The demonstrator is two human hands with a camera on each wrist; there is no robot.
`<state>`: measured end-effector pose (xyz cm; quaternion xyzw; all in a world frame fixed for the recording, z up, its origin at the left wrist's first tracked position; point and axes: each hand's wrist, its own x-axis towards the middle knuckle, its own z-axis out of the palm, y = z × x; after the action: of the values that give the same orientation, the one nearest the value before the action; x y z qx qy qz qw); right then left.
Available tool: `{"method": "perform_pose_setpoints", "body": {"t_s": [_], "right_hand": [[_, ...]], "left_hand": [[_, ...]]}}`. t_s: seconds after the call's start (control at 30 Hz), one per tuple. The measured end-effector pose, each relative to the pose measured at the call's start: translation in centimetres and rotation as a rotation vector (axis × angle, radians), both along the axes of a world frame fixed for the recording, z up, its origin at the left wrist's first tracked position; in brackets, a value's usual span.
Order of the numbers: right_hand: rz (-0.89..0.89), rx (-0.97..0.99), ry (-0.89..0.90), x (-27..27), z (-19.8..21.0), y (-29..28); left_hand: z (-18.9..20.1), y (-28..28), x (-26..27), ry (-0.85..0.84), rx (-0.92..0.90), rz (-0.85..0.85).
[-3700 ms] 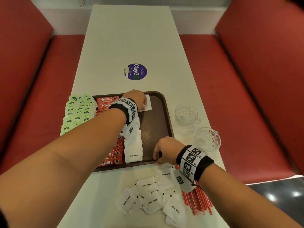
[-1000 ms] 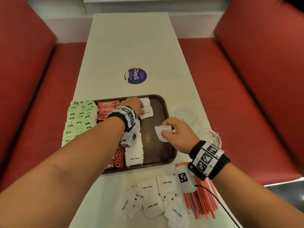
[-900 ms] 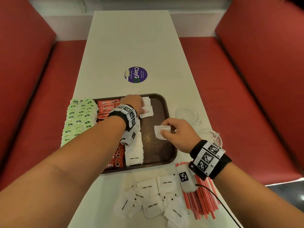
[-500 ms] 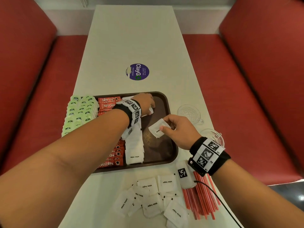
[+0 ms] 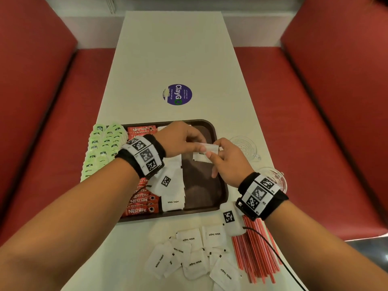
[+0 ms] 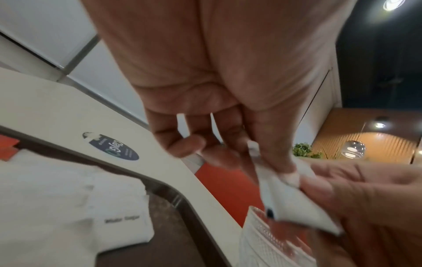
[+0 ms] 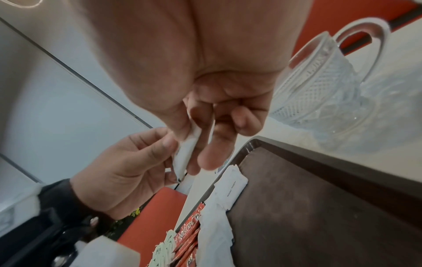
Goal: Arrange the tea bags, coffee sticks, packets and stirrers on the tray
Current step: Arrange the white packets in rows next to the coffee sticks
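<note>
Over the tray's (image 5: 218,131) far right part, around 1 o'clock, a white sugar packet (image 5: 211,148) is pinched at once by the left hand (image 5: 180,139) and right hand (image 5: 228,162), held clear of the tray; more packets (image 5: 195,255) are scattered at 6 o'clock, stirrers (image 5: 256,255) just beside them

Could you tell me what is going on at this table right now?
A person is filling a brown tray. Both the left hand and the right hand pinch white sugar packets above it. Green tea bags, coffee sticks and a row of sugar packets already sit there; loose packets and red stirrers wait on the table.
</note>
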<state>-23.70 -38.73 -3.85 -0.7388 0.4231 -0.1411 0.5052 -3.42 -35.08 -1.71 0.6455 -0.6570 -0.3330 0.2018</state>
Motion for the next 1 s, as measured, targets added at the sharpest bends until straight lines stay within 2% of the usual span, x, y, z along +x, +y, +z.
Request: {"method": "perform_pose_setpoints", "body": {"t_s": [0.07,0.13,0.2,0.23,0.4,0.5,0.67,0.77,0.9,1.0], "right_hand": [[-0.014,0.051,-0.024,0.1,-0.4,0.4],[0.005,0.101,-0.009,-0.1,-1.1,0.9],[0.11,0.079,0.088,-0.5,-2.0,1.6],[0.193,0.034,0.17,-0.8,-2.4,1.9],[0.542,-0.072,0.485,-1.8,-2.8,3.1],[0.638,-0.127,0.587,-2.0,-2.6,3.3],[0.698,-0.189,0.687,-1.6,-2.6,3.7],[0.689,-0.209,0.684,-1.6,-2.8,3.9],[0.659,-0.222,0.658,-2.0,-2.8,4.2],[0.635,-0.241,0.636,-2.4,-2.5,4.6]], "left_hand": [[-1.0,0.4,0.4,0.0,-0.085,0.111],[-2.1,0.1,1.4,-0.016,-0.149,0.298],[-3.2,-0.6,2.4,-0.101,-0.097,0.41],[-3.8,-1.0,2.8,-0.16,-0.041,0.415],[-6.3,-2.2,2.2,-0.403,0.128,0.256],[-6.6,-2.6,2.1,-0.498,0.148,0.255],[-6.8,-3.0,1.5,-0.522,0.123,0.209],[-6.8,-3.2,0.6,-0.562,0.178,0.112],[-6.4,-3.0,0.2,-0.599,0.217,0.103],[-4.9,-1.7,-0.5,-0.595,0.168,0.109]]}}
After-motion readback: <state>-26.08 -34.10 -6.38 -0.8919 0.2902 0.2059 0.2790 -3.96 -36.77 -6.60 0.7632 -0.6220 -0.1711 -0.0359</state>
